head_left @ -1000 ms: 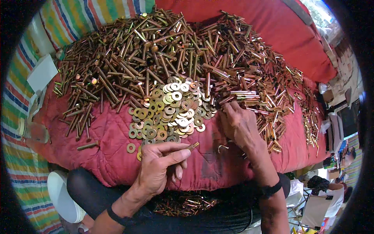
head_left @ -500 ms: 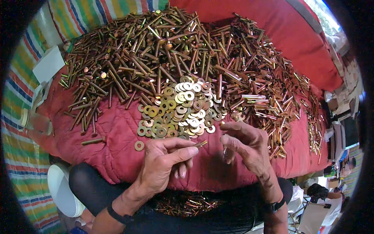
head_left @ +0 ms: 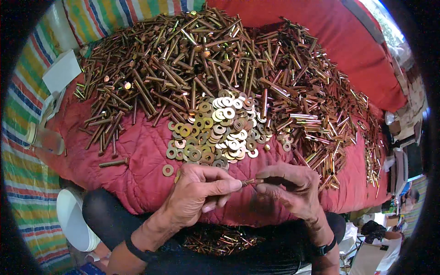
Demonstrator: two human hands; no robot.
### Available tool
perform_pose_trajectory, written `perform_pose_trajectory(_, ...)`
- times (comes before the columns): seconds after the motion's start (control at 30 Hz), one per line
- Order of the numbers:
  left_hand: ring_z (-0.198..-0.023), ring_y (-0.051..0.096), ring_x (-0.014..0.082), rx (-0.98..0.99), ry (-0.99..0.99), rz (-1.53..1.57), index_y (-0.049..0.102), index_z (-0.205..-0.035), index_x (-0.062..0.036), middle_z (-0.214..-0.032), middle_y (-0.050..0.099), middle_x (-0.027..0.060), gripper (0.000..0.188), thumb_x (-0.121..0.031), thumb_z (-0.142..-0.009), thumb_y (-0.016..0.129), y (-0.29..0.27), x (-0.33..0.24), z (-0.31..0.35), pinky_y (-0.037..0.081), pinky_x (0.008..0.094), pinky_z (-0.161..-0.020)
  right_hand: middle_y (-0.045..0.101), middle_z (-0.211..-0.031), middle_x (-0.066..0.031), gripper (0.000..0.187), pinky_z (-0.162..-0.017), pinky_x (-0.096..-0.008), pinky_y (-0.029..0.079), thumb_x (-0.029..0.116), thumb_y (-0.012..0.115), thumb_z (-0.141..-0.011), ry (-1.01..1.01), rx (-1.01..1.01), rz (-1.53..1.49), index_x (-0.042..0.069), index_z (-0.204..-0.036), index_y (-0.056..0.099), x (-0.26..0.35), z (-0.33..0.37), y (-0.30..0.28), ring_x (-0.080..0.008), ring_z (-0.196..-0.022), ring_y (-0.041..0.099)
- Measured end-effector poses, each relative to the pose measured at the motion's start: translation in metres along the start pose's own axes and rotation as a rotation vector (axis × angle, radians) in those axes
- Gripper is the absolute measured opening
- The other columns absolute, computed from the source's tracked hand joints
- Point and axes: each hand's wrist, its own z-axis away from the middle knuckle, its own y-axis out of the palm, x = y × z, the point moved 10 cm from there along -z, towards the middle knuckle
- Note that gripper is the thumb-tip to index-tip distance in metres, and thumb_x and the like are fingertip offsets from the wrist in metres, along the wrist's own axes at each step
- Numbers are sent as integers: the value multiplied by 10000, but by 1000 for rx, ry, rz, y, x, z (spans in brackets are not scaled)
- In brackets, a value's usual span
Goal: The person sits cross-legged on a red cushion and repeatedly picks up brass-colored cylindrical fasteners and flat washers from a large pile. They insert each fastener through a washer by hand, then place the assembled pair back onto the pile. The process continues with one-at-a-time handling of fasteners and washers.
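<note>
Between thumb and fingers of my left hand (head_left: 195, 192) is a bolt (head_left: 248, 182), its threaded end pointing right; the rest of it is covered by the fingers. The fingertips of my right hand (head_left: 295, 190) close around that end, slightly blurred, and whatever they pinch there is too small to make out. Just beyond both hands lies a heap of flat metal washers (head_left: 224, 133), with a lone washer (head_left: 168, 170) near my left knuckles. Behind the washers spreads a large pile of long brownish bolts (head_left: 183, 64).
Everything rests on a red quilted cloth (head_left: 142, 183). One loose bolt (head_left: 113, 162) lies at left. More bolts (head_left: 220, 241) sit low between my legs. A white bucket (head_left: 73, 220) stands at lower left, a clear jar (head_left: 49, 140) above it. Striped sheeting (head_left: 27, 183) lines the left side.
My right hand has moved left and its fingertips now meet the bolt's threaded end. More thread shows beyond my left fingers. The whole view has shifted slightly.
</note>
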Motion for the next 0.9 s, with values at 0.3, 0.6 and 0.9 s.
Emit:
perform_pose_trajectory(0.3, -486, 470, 50, 37, -158, 48, 756, -948, 40, -655, 612, 30, 162, -121, -953, 756, 0, 19, -1, 272, 198, -404, 748, -879, -67, 253, -693, -307, 575, 19, 851, -792, -201, -74, 147, 22, -1033, 773, 22, 0, 3, -170, -760, 727)
perform_pose_trajectory(0.6, -576, 582, 59, -53, 205, -444, 812, -934, 7, -736, 715, 28, 119, -110, -910, 810, 5, -17, 6, 417, 233, -507, 674, -758, -68, 167, -609, -312, 516, 161, 760, -955, -89, -35, 70, 0, -984, 725, 12, 1, 3, -164, -663, 683)
perform_pose_trajectory(0.9, -770, 707, 102, -66, 502, -559, 815, -965, 11, -824, 783, 76, 132, -113, -930, 789, 21, -38, 18, 547, 279, -687, 613, -687, -39, 420, -559, -298, 451, 325, 575, -1098, 100, 22, 81, 29, -804, 625, -7, 4, 11, -145, -583, 619)
